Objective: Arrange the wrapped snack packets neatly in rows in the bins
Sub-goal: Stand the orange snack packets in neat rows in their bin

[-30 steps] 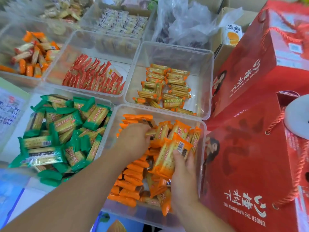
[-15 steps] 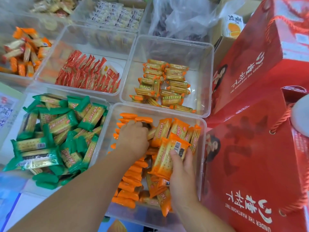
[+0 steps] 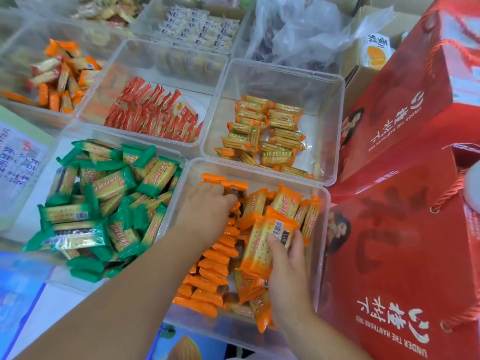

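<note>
- The orange packets (image 3: 215, 258) lie in the near bin (image 3: 272, 175), a clear plastic tub in the lower middle of the view.
- Along that bin's left side they stand on edge in a packed row from the near wall to the far rim.
- In its right half they are looser: some upright against the far right corner, some tumbled near the front wall.
- The left hand (image 3: 207, 211) sits at the far end of the row, fingers bent down among the packets. The back of the hand hides whether it pinches one.
- The right hand (image 3: 288, 266) grips a held stack (image 3: 262, 245) of orange packets above the bin's middle, thumb on the front face, fingers behind.
- The hands are apart, both inside the bin's rim.
- Touching the bin's left wall is a bin of green packets (image 3: 104, 203), heaped in disorder to its rim.
- Beyond the bin's far rim, a bin of yellow packets (image 3: 265, 136) shows bare floor all round its pile.
- Far left of the near bin, red packets (image 3: 155, 115) stand in rows in another bin.
- Red gift boxes (image 3: 402, 255) crowd the bin's right wall.
- White tabletop (image 3: 52, 307) shows at its near left.
</note>
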`<state>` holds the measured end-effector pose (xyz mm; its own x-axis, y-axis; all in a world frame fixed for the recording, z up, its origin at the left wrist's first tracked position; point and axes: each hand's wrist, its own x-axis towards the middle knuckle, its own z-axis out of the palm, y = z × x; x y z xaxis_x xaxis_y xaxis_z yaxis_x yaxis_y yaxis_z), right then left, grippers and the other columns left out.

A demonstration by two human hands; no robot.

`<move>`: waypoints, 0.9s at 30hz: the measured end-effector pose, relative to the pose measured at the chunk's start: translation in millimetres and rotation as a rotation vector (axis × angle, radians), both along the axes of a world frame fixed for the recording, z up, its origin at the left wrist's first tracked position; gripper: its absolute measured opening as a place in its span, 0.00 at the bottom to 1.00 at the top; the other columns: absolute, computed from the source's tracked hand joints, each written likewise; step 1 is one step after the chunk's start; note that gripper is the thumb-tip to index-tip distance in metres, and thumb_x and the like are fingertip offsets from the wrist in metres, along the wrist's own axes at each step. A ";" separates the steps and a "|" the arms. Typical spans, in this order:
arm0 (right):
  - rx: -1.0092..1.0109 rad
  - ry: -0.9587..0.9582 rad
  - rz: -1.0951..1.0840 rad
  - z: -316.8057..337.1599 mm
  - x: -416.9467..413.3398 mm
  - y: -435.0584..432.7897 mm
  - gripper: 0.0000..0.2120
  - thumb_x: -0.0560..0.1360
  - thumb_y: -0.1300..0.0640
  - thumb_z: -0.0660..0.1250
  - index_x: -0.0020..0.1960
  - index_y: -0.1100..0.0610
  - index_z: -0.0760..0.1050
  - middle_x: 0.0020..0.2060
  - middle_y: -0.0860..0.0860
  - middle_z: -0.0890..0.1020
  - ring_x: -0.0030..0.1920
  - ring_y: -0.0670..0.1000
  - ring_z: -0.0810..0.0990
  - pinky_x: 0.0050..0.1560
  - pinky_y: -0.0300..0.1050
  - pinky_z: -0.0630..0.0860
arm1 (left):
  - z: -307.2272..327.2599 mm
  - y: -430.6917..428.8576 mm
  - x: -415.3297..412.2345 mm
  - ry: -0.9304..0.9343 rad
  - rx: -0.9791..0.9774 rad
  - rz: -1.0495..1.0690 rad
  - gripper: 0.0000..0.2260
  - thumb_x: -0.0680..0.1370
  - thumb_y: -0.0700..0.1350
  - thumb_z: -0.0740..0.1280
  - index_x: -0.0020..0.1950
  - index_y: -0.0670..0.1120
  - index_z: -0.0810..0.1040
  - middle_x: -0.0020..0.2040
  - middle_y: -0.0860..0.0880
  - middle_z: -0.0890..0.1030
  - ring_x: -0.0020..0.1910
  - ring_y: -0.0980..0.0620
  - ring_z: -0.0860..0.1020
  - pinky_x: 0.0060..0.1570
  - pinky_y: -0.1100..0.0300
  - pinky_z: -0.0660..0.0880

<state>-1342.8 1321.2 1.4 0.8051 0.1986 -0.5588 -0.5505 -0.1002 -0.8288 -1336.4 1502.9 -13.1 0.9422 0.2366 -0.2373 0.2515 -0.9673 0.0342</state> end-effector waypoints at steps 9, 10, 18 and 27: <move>-0.008 -0.028 0.010 -4.5 3.9 -7.3 0.35 0.75 0.40 0.67 0.79 0.44 0.59 0.73 0.42 0.71 0.73 0.46 0.69 0.74 0.57 0.67 | 13.4 -11.9 15.0 0.039 0.119 -0.024 0.14 0.80 0.42 0.59 0.61 0.54 0.77 0.52 0.48 0.74 0.55 0.44 0.72 0.45 0.52 0.60; -0.009 -0.025 0.009 -6.8 3.5 -7.9 0.33 0.78 0.43 0.67 0.79 0.44 0.59 0.73 0.41 0.71 0.72 0.46 0.69 0.74 0.56 0.66 | 14.6 -11.9 16.3 0.064 0.113 -0.033 0.14 0.80 0.43 0.59 0.61 0.55 0.78 0.53 0.48 0.74 0.56 0.44 0.72 0.46 0.52 0.61; -0.007 -0.013 0.032 -8.6 5.4 -9.1 0.29 0.80 0.45 0.66 0.77 0.37 0.59 0.56 0.22 0.75 0.59 0.28 0.74 0.64 0.43 0.72 | 3.9 -15.7 24.3 0.205 0.119 -0.101 0.15 0.81 0.43 0.60 0.62 0.55 0.80 0.56 0.49 0.77 0.58 0.45 0.72 0.51 0.51 0.65; 0.006 -0.087 0.071 -11.2 9.8 -11.5 0.19 0.73 0.46 0.66 0.64 0.40 0.73 0.55 0.41 0.83 0.57 0.46 0.82 0.64 0.60 0.76 | -14.0 -4.0 0.2 0.119 0.004 -0.114 0.16 0.80 0.55 0.56 0.64 0.52 0.72 0.55 0.53 0.80 0.58 0.46 0.69 0.58 0.48 0.64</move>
<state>-1333.0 1309.7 -9.8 0.8347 0.2598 -0.4856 -0.4679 -0.1307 -0.8741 -1336.2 1498.9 -27.1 0.9283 0.1312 -0.3479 0.1425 -0.9898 0.0071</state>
